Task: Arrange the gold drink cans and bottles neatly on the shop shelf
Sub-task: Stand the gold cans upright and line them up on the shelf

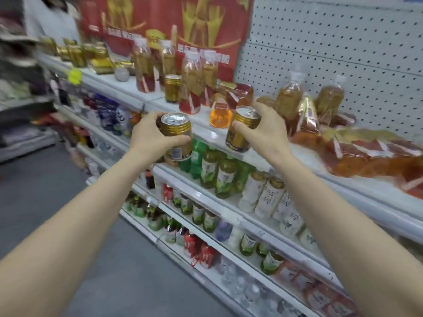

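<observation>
The left hand point(148, 136) grips the first gold can point(177, 136), with the fingers curled round its side, in the air in front of the front edge of the top shelf point(128, 86). The right hand point(263, 131) grips the second gold can point(242, 131), which is tilted, with its bottom at the same front edge; I cannot tell if it touches. The third gold can point(172, 88) stands further back, just beside the upright bottles point(191, 88). The lying bottles point(366, 154) are piled toward the right end.

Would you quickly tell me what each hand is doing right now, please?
Left hand: closed around a gold can.
Right hand: closed around a second gold can.
</observation>
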Demonstrator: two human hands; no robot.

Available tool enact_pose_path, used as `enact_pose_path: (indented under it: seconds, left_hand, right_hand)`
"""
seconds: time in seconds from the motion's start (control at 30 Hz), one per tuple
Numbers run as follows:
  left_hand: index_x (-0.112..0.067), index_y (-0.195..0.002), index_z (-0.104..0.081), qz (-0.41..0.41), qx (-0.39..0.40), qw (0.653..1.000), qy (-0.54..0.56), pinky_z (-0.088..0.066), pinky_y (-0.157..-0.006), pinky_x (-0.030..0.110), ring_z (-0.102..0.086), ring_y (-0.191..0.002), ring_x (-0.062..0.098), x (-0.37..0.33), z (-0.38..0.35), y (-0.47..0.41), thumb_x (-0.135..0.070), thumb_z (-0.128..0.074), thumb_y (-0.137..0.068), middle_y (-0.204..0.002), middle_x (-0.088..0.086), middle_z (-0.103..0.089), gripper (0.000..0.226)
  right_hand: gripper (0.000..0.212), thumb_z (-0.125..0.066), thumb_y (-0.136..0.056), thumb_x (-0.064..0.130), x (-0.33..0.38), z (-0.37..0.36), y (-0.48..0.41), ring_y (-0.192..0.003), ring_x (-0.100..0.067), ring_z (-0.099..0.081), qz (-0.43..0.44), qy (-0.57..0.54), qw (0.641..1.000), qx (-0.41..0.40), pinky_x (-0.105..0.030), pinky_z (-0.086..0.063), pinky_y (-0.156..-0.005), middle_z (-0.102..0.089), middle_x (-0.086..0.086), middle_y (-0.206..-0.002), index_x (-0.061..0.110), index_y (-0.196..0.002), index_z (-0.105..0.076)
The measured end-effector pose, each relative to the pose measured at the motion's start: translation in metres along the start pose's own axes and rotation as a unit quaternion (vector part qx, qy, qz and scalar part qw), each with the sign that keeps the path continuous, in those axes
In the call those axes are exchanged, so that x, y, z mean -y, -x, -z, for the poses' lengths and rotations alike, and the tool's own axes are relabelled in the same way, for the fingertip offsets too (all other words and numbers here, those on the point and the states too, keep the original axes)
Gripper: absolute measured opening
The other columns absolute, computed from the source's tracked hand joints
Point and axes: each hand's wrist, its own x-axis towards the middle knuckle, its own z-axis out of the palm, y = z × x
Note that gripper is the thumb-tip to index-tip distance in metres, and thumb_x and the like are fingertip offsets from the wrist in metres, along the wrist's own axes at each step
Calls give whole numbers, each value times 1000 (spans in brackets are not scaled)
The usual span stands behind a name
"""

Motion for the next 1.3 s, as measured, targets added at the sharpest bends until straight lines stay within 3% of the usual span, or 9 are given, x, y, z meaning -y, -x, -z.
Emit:
enact_pose_path:
  seconds: [0.23,0.3,0.5,0.63,0.8,0.97,1.1,1.2,1.3]
  left_hand:
    - [-20,-130,-52,5,-7,999,-41,-49,-94,34,-58,-108,16,68,102,-81,-41,-87,-68,-120,-5,-59,75]
    - [-18,-132,-52,5,-3,999,-48,-49,-97,38,-58,-110,17,87,125,-107,-42,-88,-67,-125,-2,-60,79]
    - [-19,-134,-52,3,-2,998,-58,-49,-99,43,-59,-112,18,141,170,-175,-47,-88,-63,-126,-1,-62,85]
    - [-17,-137,-50,5,3,998,-55,-50,-99,43,-59,-113,18,173,189,-230,-51,-88,-62,-128,-1,-61,90]
    - [-17,-137,-51,-6,-6,999,-51,-47,-92,30,-56,-111,15,206,205,-302,-44,-86,-67,-125,-2,-60,83]
    - [-20,-137,-50,-16,-5,998,-57,-51,-96,42,-55,-117,17,229,222,-376,-45,-86,-67,-131,-1,-58,83]
    - [-20,-136,-50,-36,-3,998,-46,-49,-95,37,-56,-112,16,241,233,-426,-45,-86,-68,-130,-3,-58,81]
    - [-19,-135,-51,-57,21,998,-27,-48,-96,35,-57,-111,16,249,234,-462,-42,-87,-68,-128,-3,-58,80]
    - [-18,-135,-50,-75,55,996,-19,-46,-94,32,-55,-112,15,257,230,-496,-43,-86,-68,-128,-4,-57,80]
  right_hand:
    - [64,-70,-86,44,97,-110,-61,-120,-22,-56,16,-48,998,27,-38,-45,-102,-62,-5,-131,10,-137,-55]
    - [52,-71,-86,38,120,-137,-76,-114,-23,-58,12,-68,997,28,-38,-47,-98,-65,-6,-122,10,-128,-60]
    - [45,-72,-84,39,167,-207,-118,-100,-20,-62,10,-77,996,30,-41,-50,-91,-68,-3,-108,10,-117,-64]
    - [60,-71,-87,41,190,-254,-158,-119,-24,-55,17,-56,997,44,-40,-44,-102,-62,-7,-129,9,-135,-55]
    - [55,-69,-89,40,211,-313,-214,-123,-24,-52,31,-49,997,46,-37,-40,-100,-61,-9,-130,6,-131,-57]
    - [53,-69,-90,37,234,-363,-269,-123,-22,-51,48,-44,997,36,-34,-37,-99,-61,-5,-129,11,-134,-56]
    - [69,-66,-90,44,245,-400,-307,-132,-26,-46,31,6,999,30,-39,-35,-107,-53,-8,-141,12,-147,-43]
    - [69,-65,-91,44,247,-422,-328,-128,-27,-48,16,45,999,26,-37,-36,-102,-54,-9,-137,12,-147,-42]
    - [60,-64,-90,44,248,-442,-345,-118,-29,-52,-12,101,995,13,-34,-37,-86,-57,-9,-127,12,-138,-47]
